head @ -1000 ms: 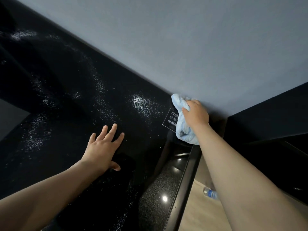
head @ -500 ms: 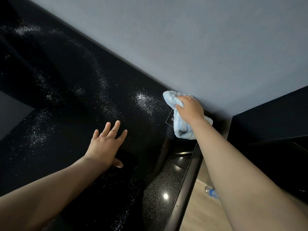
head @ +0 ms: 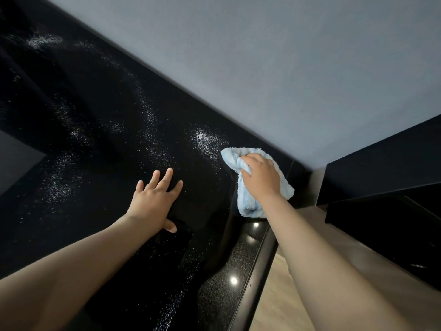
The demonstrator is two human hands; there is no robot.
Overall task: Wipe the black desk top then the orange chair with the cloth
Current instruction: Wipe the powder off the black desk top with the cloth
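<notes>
A glossy black speckled desk top [head: 100, 144] fills the left and middle of the view. My right hand [head: 260, 177] grips a bunched light blue cloth [head: 248, 204] and presses it onto the desk near its far right corner, close to the wall. My left hand [head: 155, 199] lies flat on the desk with fingers spread, to the left of the cloth. The orange chair is not in view.
A grey wall [head: 262, 68] runs along the desk's far edge. A dark cabinet or furniture piece [head: 386, 168] stands at the right. Light wooden floor [head: 276, 290] shows past the desk's right edge [head: 257, 263].
My right hand has slid the cloth leftward along the desk, away from the corner; a small sign seen by the cloth earlier no longer shows. My left hand stays flat on the desk.
</notes>
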